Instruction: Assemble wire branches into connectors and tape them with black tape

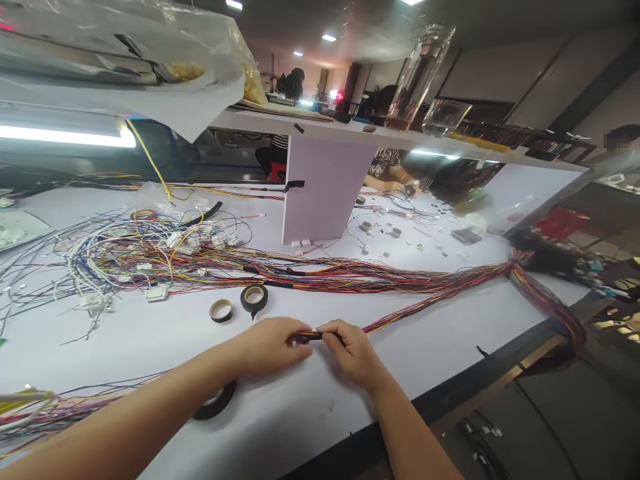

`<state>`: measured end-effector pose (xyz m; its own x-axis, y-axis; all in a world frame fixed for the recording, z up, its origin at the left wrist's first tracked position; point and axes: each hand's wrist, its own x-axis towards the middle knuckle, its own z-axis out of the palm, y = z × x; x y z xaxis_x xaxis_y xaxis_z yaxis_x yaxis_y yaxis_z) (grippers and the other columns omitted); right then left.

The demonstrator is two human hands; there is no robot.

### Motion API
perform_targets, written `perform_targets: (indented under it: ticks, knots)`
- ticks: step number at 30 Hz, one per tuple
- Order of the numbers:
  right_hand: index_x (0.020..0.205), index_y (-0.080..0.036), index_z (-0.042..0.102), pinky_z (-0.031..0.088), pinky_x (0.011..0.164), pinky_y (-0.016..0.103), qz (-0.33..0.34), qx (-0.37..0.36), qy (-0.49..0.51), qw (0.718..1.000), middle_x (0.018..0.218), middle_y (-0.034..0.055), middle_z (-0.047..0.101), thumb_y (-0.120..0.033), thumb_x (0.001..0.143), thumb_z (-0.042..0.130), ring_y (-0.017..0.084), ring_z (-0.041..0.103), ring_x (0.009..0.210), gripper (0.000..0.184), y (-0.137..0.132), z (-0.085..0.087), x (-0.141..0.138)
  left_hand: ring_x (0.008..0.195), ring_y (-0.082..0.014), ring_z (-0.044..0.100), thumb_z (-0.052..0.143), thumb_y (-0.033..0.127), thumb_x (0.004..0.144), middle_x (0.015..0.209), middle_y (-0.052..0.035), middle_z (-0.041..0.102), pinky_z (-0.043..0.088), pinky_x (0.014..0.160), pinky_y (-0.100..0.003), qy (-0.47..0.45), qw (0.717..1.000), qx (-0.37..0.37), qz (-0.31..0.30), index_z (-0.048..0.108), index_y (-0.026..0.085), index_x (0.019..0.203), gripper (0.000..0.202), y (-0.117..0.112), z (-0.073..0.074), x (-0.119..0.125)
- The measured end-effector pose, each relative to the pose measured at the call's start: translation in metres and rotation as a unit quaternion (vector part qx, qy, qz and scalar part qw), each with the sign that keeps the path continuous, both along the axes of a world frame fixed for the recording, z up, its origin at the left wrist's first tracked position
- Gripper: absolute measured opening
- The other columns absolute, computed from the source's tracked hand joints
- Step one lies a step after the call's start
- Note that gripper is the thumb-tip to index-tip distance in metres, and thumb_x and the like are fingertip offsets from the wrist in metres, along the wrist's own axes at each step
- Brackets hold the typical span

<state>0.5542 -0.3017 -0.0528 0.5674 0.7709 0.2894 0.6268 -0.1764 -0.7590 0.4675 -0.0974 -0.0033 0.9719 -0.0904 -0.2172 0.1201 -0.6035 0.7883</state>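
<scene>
A thin bundle of red, yellow and dark wires (395, 319) runs from the right into both of my hands. My left hand (273, 343) is closed round it, and my right hand (347, 350) pinches it just to the right. Between the hands a short stretch of black tape (314, 336) covers the wires. Beyond my left hand lie a black tape roll (254, 300) and a smaller tape roll (221, 311). Partly hidden under my left forearm is another black tape roll (217, 402).
A thick wire harness (350, 275) stretches across the table behind my hands, with white connectors (187, 241) at its left. An upright white panel (325, 187) supports a shelf (320, 127). Across the table, a co-worker's hand (400, 183) shows. More wires (75, 413) lie at lower left.
</scene>
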Motion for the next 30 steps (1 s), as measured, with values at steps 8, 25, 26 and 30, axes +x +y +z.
perform_targets:
  ticks: [8,25,26,30]
  knots:
    - [0.078,-0.021,0.059,0.044,0.077,0.037,-0.156,-0.004,-0.156,0.975,0.078,0.0064,0.063,-0.031,0.091,0.052,0.021,0.058,0.078,0.018,-0.002,0.019,-0.023,0.042,-0.0067,0.019,0.048,0.066,0.081,0.056,0.0076,0.035,0.01,0.04,-0.023,0.255,0.923,-0.285,0.04,0.062,0.016,0.087,0.053,0.008,-0.006,-0.01]
    - [0.082,-0.019,0.065,0.043,0.068,0.027,-0.163,-0.282,-0.186,0.927,0.083,0.0063,0.07,-0.032,0.097,0.045,0.018,0.064,0.078,0.028,-0.001,0.057,-0.052,0.073,-0.0205,0.062,0.038,0.043,0.091,0.08,-0.0049,0.067,0.045,0.064,-0.029,0.023,0.995,0.073,-0.058,0.068,0.022,0.102,0.038,0.006,-0.015,-0.02]
    - [0.086,-0.019,0.066,0.044,0.07,0.028,-0.162,-0.287,-0.203,0.922,0.086,0.0074,0.07,-0.032,0.098,0.043,0.02,0.064,0.081,0.029,0.004,0.065,-0.042,0.082,-0.0244,0.065,0.036,0.038,0.092,0.09,-0.0076,0.069,0.046,0.071,-0.034,-0.025,0.984,0.16,-0.076,0.067,0.022,0.108,0.038,0.001,-0.014,-0.025]
    - [0.082,-0.02,0.068,0.046,0.074,0.03,-0.14,-0.263,-0.12,0.947,0.082,0.0042,0.069,-0.03,0.09,0.052,0.02,0.064,0.082,0.021,0.053,0.076,-0.002,0.077,-0.0304,0.068,0.027,0.022,0.095,0.092,-0.0134,0.069,0.048,0.066,-0.04,-0.105,0.917,0.364,-0.124,0.053,0.02,0.131,0.044,-0.013,-0.011,-0.046]
